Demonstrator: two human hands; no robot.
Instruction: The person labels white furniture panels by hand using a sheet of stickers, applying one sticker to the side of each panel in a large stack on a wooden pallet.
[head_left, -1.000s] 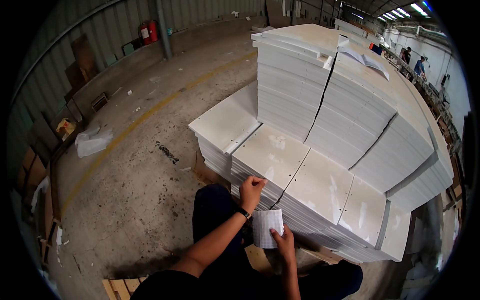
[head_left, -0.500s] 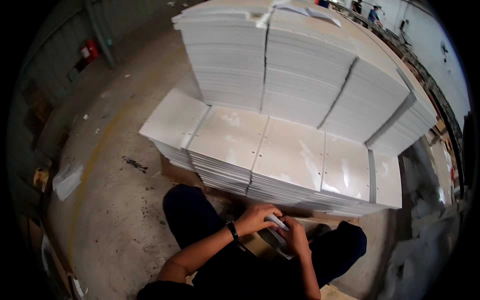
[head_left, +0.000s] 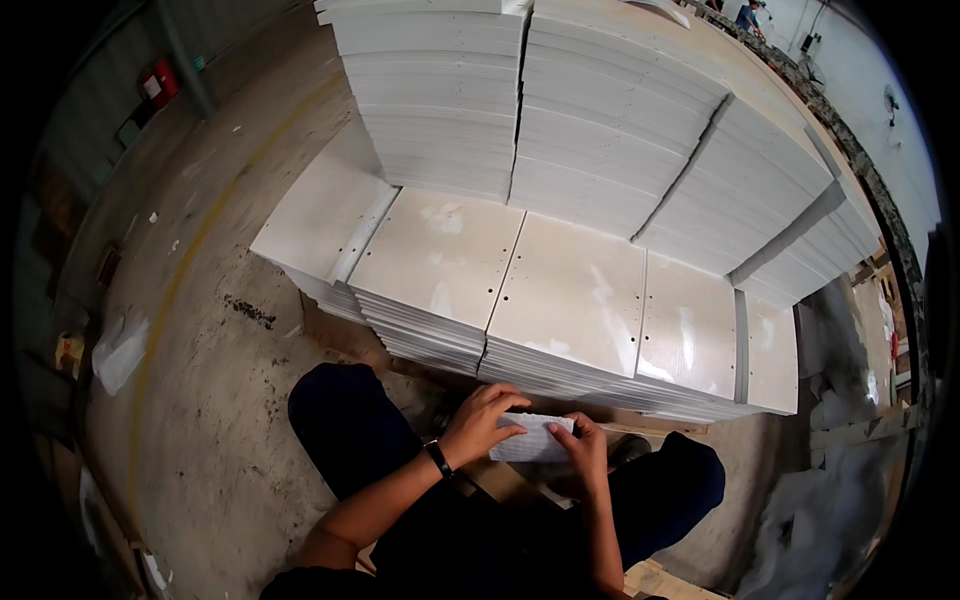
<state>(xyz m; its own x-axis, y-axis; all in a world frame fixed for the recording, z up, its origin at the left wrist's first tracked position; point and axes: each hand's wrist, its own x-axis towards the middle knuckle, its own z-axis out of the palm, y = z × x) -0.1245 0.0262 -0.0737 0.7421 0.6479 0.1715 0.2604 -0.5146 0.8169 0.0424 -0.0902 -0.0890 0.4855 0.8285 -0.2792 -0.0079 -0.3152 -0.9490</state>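
Observation:
Between my knees, a small white oblong sheet, perhaps folded, is held up with its flat face toward me. My left hand, with a black band on its wrist, has its thumb over the sheet's left end and its fingers curved above it. At the other end my right hand pinches the sheet, thumb in front and fingers behind. Just beyond the hands is a low row of stacked pale boards, with small holes near their edges and whitish smears on top.
Taller stacks of white-edged boards rise behind the low row. A crumpled clear plastic bag lies on the concrete floor at left, beside a yellow line. Grey plastic sheeting is at right. A red object stands by the far-left wall.
The sheet was narrow and tilted between close fingers; now it lies spread wide with its face showing. My hands have moved apart, the left one leftward. The view has shifted slightly.

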